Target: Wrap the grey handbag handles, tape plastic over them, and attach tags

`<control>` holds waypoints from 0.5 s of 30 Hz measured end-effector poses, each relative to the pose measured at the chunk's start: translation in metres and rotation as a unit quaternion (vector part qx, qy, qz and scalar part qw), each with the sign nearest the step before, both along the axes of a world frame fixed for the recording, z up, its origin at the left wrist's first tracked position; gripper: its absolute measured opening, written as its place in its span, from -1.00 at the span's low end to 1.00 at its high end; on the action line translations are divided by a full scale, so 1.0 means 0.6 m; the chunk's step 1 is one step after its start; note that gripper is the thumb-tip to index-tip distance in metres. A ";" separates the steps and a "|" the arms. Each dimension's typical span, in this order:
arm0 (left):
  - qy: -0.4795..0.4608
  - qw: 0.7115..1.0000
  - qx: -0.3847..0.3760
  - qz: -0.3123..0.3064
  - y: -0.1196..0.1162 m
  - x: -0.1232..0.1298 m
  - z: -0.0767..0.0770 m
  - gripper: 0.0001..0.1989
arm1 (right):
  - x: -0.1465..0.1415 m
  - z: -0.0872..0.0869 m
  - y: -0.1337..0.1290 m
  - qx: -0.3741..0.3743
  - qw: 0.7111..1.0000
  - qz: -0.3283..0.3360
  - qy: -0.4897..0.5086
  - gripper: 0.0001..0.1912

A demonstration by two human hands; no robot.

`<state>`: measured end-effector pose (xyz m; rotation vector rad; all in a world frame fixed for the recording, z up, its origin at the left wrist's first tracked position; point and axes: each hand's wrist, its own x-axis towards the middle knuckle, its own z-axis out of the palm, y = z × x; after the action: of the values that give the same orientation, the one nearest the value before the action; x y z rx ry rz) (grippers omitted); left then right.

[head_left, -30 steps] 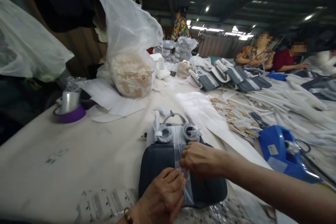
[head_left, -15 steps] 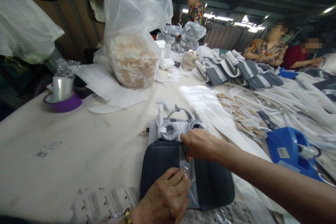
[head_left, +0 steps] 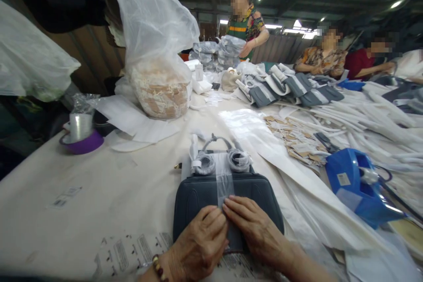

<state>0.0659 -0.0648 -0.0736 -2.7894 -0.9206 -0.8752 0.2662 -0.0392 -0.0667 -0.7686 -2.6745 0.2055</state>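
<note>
A dark blue-grey handbag (head_left: 191, 194) lies flat on the table before me, its wrapped straps (head_left: 238, 160) coiled at the top beyond the body. A clear plastic strip (head_left: 224, 180) runs down its middle, from between the coils to under my hands. My left hand (head_left: 203, 240), with a beaded bracelet at the wrist, is closed in a pinch at the strip's near part; its fingertips are partly hidden. Right beside it, my right hand (head_left: 256, 224) rests with stretched fingers on the strip and the bag's front.
A blue tape dispenser (head_left: 353, 185) stands at the right, beside cardboard scraps (head_left: 294, 139) and white tubes. More dark bags (head_left: 297, 90) are piled further back. At the left are a purple ring (head_left: 82, 142), white sheets and a plastic-wrapped bundle (head_left: 161, 97). Several people work beyond the table.
My right hand has come down from the strap coils to the bag's front, beside my left hand, and its fingers have straightened. My left hand still pinches at the strip.
</note>
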 end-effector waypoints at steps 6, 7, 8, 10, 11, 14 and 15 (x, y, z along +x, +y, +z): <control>0.013 1.000 0.021 0.003 -0.001 -0.006 0.008 -0.76 | 0.002 0.018 0.001 -0.061 0.997 -0.014 -0.039 -0.39; 0.015 1.000 0.019 0.009 -0.001 -0.006 0.009 -0.73 | 0.001 0.020 -0.002 -0.063 0.997 -0.012 -0.038 -0.40; 0.020 1.000 0.020 0.012 -0.001 -0.005 0.011 -0.69 | -0.001 0.021 -0.006 -0.063 0.997 -0.010 -0.036 -0.41; 0.041 0.999 0.023 0.016 -0.001 -0.002 0.014 -0.63 | -0.002 0.022 -0.020 -0.053 0.998 -0.013 -0.033 -0.44; 0.054 0.998 0.028 0.015 -0.001 -0.001 0.016 -0.62 | -0.001 0.023 -0.029 -0.043 0.998 -0.016 -0.031 -0.47; 0.077 0.995 0.060 0.010 0.002 -0.004 0.018 -0.65 | 0.027 0.033 -0.054 0.011 1.000 -0.024 0.008 -0.61; 0.079 0.994 0.077 0.008 0.005 -0.007 0.013 -0.66 | 0.047 0.038 -0.059 0.038 0.998 -0.037 0.037 -0.63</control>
<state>0.0615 -0.0616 -0.0656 -2.6705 -0.8138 -0.6811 0.2947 -0.0745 -0.0440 -0.8195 -2.5636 0.1113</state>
